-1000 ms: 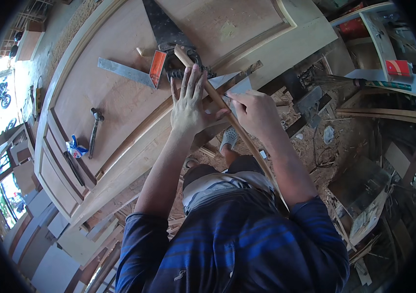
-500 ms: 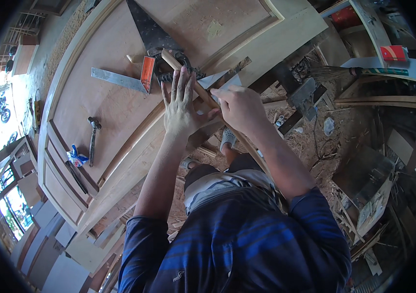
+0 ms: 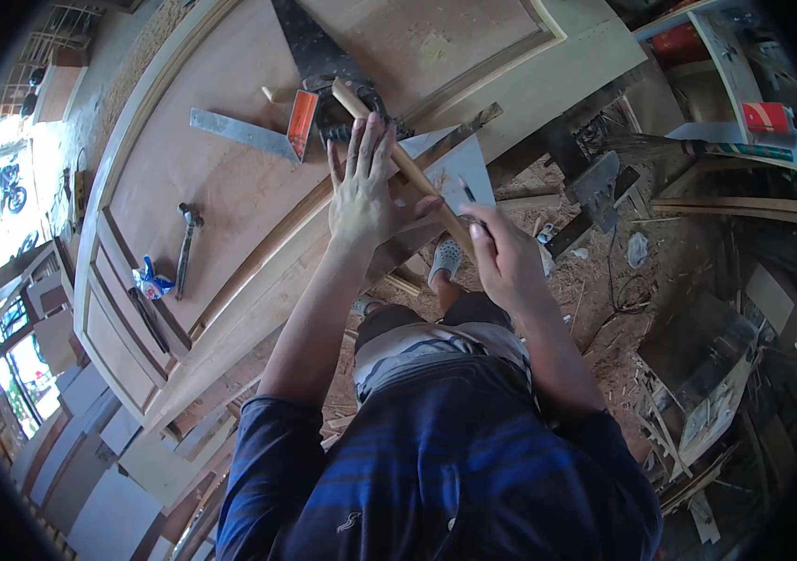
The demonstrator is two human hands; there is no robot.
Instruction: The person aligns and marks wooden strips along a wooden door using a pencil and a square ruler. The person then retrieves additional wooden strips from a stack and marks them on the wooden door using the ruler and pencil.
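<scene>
A slim wooden strip (image 3: 414,178) lies slantwise across the edge of a large panelled wooden door (image 3: 258,201). My left hand (image 3: 361,201) rests against the strip with its fingers stretched out and its thumb over the wood. My right hand (image 3: 503,254) is closed beside the strip's near part, around a thin pointed thing like a pencil (image 3: 466,190). Beyond my left hand lie a handsaw (image 3: 309,47) with a dark handle and a try square with a steel blade (image 3: 244,134) and orange stock (image 3: 301,123).
A hammer (image 3: 186,248) and a blue-and-white packet (image 3: 150,279) lie on the door to the left. A white sheet (image 3: 475,161) sits under the strip. Shavings and offcuts litter the floor (image 3: 595,290). A broom (image 3: 669,145) and a red box (image 3: 767,118) are at the right.
My right hand has drawn back along the strip toward me and to the right, and the pencil-like point now shows. My left hand keeps its place on the strip; the whole view has shifted slightly.
</scene>
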